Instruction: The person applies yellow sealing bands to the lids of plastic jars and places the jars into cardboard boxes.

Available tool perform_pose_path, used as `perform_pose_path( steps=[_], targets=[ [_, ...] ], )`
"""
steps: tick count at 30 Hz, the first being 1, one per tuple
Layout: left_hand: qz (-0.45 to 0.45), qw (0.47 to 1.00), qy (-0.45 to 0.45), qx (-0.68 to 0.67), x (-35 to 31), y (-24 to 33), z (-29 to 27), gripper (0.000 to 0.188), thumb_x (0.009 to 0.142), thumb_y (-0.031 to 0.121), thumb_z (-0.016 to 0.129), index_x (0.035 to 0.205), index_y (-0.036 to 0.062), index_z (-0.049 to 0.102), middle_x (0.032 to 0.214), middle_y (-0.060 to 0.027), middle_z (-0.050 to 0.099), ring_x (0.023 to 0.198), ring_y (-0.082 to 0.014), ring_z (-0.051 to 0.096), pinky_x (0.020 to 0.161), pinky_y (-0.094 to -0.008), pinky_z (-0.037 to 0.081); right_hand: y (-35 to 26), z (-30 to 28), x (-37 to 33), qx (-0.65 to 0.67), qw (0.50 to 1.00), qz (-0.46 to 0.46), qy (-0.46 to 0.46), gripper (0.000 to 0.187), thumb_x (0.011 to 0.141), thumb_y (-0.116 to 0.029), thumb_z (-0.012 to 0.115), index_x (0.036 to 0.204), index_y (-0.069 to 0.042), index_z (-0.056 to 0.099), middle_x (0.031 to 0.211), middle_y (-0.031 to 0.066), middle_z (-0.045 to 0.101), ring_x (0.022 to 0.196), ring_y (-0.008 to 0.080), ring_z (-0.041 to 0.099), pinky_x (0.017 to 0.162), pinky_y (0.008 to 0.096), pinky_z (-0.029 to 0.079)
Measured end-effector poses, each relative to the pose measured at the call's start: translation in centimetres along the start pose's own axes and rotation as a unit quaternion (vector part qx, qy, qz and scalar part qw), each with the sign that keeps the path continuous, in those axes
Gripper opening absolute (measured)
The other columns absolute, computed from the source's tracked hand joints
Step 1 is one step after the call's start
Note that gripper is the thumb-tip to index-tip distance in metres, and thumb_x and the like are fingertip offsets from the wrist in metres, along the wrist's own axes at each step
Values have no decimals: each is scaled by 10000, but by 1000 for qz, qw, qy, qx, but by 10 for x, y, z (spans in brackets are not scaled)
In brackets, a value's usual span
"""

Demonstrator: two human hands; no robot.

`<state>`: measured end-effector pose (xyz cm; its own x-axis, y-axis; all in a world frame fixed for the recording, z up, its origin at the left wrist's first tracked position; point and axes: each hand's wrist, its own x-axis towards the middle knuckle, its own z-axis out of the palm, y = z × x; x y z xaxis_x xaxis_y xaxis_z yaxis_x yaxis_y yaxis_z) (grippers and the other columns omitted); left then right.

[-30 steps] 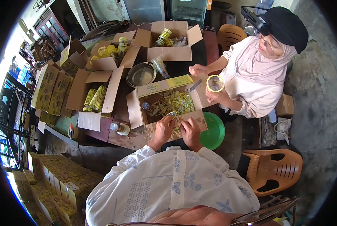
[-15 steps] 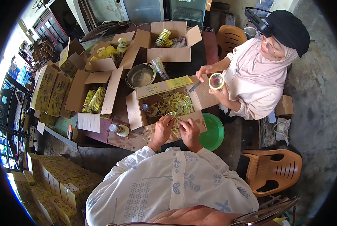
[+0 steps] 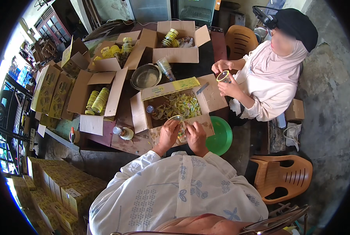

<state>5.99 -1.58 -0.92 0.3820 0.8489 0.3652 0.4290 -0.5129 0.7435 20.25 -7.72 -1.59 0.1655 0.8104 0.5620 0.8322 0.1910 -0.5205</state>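
Between my hands, over the near side of an open cardboard box, is a clear plastic cup (image 3: 178,118) with coloured print on its wall. My left hand (image 3: 168,135) grips it from the left, fingers bent at the rim. My right hand (image 3: 196,136) closes on its right side. Yellow-green plastic scraps (image 3: 183,105) fill much of the cardboard box (image 3: 155,124), and a small capped bottle (image 3: 150,110) stands at its left inside. A dark flat blade (image 3: 202,88) lies on the box's right flap.
Across the table's right end, a person (image 3: 271,78) holds a yellow-rimmed clear cup (image 3: 223,76). A green basin (image 3: 222,137) sits right of my hands. Left are a bottle (image 3: 123,133) and a box of stacked yellow-rimmed cups (image 3: 100,101). Beyond stand a metal bowl (image 3: 146,76) and stacked cups (image 3: 165,69).
My hands stay nearly in place while the cup between them turns a little, its rim now showing more clear. The other person's cup has tilted and their hands have shifted.
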Motion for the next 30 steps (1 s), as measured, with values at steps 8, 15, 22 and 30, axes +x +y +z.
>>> perform_pose_path(
  steps=[8, 15, 22, 30],
  targets=[
    [72, 997, 13, 7, 3, 3, -1, 100, 881, 28, 668, 964, -28, 666, 849, -175, 650, 804, -379, 613, 742, -428, 511, 6, -9, 2, 78, 992, 100, 14, 260, 788, -21, 718, 1045, -56, 727, 808, 102, 566, 727, 297, 611, 641, 416, 498],
    [84, 996, 31, -8, 3, 5, -1, 96, 874, 21, 671, 953, -31, 660, 807, -163, 632, 778, -373, 598, 728, -432, 498, 2, -7, 3, 61, 998, 20, 11, 240, 787, 5, 709, 1020, -51, 720, 796, 107, 538, 679, 286, 600, 610, 400, 492],
    [111, 993, -24, -27, -7, 6, 2, 184, 815, -18, 707, 998, -11, 686, 945, -148, 679, 922, -351, 621, 844, -413, 523, 51, 24, 0, 12, 995, 65, -70, 197, 803, -63, 717, 999, -49, 707, 819, 124, 602, 762, 308, 633, 684, 428, 509],
    [104, 993, -25, 41, -4, -7, -22, 242, 828, 19, 707, 1069, 35, 711, 1023, -124, 676, 1110, -318, 601, 950, -410, 520, 97, 54, -20, 146, 949, 199, -198, 167, 838, -136, 748, 944, -27, 677, 846, 125, 690, 770, 297, 682, 699, 392, 532]
  ],
)
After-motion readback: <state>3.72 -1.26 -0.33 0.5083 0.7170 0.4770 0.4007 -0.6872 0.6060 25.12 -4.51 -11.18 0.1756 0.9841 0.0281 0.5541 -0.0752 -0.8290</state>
